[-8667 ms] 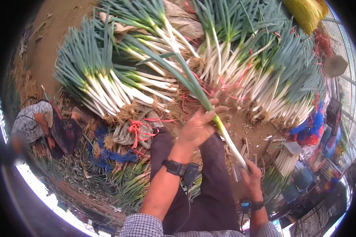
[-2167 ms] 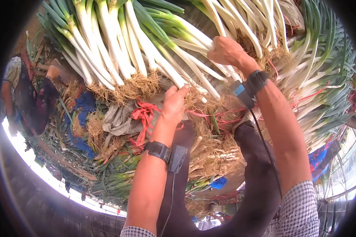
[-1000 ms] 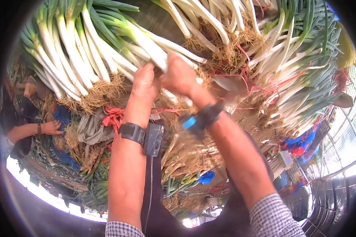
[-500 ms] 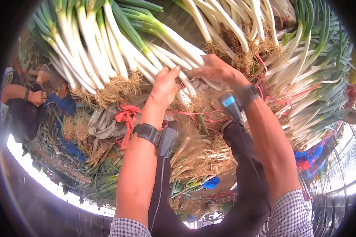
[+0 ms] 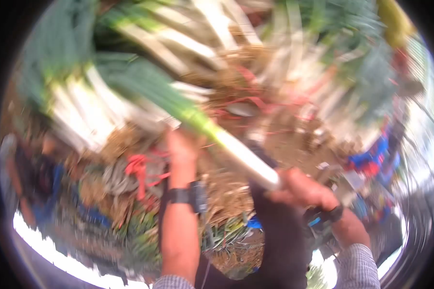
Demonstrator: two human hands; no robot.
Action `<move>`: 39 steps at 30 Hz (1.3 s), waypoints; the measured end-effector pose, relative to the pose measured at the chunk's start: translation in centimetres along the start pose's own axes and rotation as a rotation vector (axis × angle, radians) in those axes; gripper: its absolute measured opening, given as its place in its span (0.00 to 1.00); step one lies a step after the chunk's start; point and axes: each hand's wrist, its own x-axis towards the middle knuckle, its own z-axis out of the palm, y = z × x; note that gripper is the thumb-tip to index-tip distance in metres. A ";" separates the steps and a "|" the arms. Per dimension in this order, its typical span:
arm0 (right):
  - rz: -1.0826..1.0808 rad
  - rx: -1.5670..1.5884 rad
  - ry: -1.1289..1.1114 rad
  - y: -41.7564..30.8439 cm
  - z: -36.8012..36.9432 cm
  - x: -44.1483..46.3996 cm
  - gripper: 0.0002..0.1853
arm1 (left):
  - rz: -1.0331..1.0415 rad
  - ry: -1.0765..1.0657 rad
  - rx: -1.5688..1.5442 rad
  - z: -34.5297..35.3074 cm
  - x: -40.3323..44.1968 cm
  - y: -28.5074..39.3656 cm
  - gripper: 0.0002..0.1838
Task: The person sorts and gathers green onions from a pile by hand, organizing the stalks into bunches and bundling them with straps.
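A long leek with a white shaft and green leaves slants across the middle of the view. My right hand is closed around its root end, low on the right, over my dark trouser leg. My left hand is near the leek's green part and the white shafts to the left. Motion smears its fingers, so their grip does not show. A pile of leeks with brown roots lies left of my left hand.
More leeks lie ahead, and another heap spreads at the right. Red ties hang beside a grey cloth. At the far left a person is blurred. Blue and red plastic sits at the right.
My right hand has moved down and right, away from my left hand, and now holds a single leek by its root end. The whole view has shifted and blurred.
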 end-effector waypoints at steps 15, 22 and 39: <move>0.352 0.778 0.511 23.5 16.2 -21.6 0.13 | -0.429 0.062 0.526 18.2 -0.4 -35.8 0.24; 0.252 0.446 1.187 34.9 5.7 -22.3 0.19 | -0.279 -0.294 1.347 17.9 0.0 -40.3 0.29; -0.189 0.257 0.446 -1.2 9.6 17.6 0.14 | 0.008 0.668 1.568 4.5 -17.8 6.2 0.20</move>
